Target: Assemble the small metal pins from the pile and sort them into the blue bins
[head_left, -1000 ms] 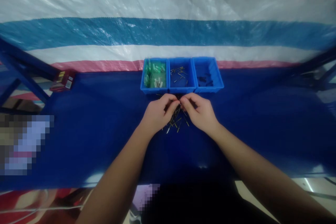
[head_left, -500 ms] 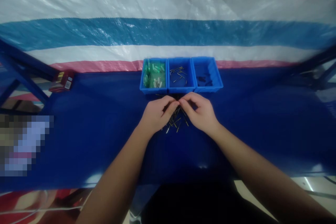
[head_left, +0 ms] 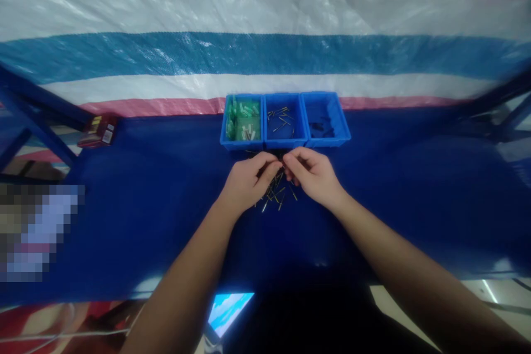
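Note:
My left hand (head_left: 251,176) and my right hand (head_left: 316,173) meet fingertip to fingertip just in front of the blue bins. Both are closed in a pinch, and whatever sits between the fingers is too small and hidden to name. Beneath them lies a loose pile of thin brass-coloured metal pins (head_left: 276,194), partly covered by the hands. More such pins (head_left: 284,116) rest in the middle blue bin (head_left: 286,142). The left bin (head_left: 241,145) holds small clear and white pieces (head_left: 248,131) on green plastic. Small dark parts (head_left: 321,126) lie in the right bin (head_left: 329,142).
The blue table (head_left: 174,177) runs across the view. A dark red box (head_left: 98,130) stands at its far left, beside a blue metal frame (head_left: 50,144). Striped plastic sheeting (head_left: 265,52) hangs behind the bins. A lit screen (head_left: 229,311) shows below the table's front edge.
My right hand's fingers have shifted slightly and its lower fingers now show more. My left hand stays nearly still. The screen below the table edge has lit up.

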Available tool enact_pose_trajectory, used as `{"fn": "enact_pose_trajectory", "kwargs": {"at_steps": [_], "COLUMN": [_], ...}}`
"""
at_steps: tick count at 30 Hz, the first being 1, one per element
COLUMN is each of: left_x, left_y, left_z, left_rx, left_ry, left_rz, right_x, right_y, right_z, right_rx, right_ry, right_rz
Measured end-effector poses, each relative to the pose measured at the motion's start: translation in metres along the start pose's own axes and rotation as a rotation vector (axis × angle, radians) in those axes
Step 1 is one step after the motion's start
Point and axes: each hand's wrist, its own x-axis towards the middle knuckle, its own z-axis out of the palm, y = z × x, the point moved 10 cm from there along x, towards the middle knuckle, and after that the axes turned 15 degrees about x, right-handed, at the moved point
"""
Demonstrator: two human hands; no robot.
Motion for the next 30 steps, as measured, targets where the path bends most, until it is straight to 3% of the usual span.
{"fn": "enact_pose_trajectory", "kwargs": {"at_steps": [3,9,14,18,22,25,28,30], "left_x": [0.0,0.001,0.002,0.002,0.002,0.002,0.003,0.003], "left_y": [0.001,0.002,0.003,0.004,0.004,0.004,0.005,0.006], "left_z": [0.001,0.002,0.0,0.0,0.0,0.0,-0.001,-0.001], "left_rx": [0.026,0.076,0.092,0.094,0.103,0.118,0.132,0.139], "left_ry": [-0.015,-0.025,-0.014,-0.014,-0.013,-0.016,-0.014,-0.013], "left_rz": [0.003,-0.003,0.007,0.011,0.01,0.017,0.019,0.019], "right_x": [0.004,0.003,0.001,0.001,-0.001,0.001,0.004,0.005], "right_y": [0.007,-0.002,0.0,0.003,-0.01,-0.016,-0.01,-0.004], "right_z": [-0.015,-0.058,-0.074,-0.075,-0.069,-0.049,-0.025,-0.018], "right_rx": [0.124,0.182,0.201,0.235,0.053,-0.255,-0.584,-0.717], "right_ry": [0.131,0.465,0.564,0.556,0.515,0.345,0.139,0.069], "right_rz": [0.028,-0.11,-0.084,-0.071,-0.173,-0.198,-0.178,-0.172]}}
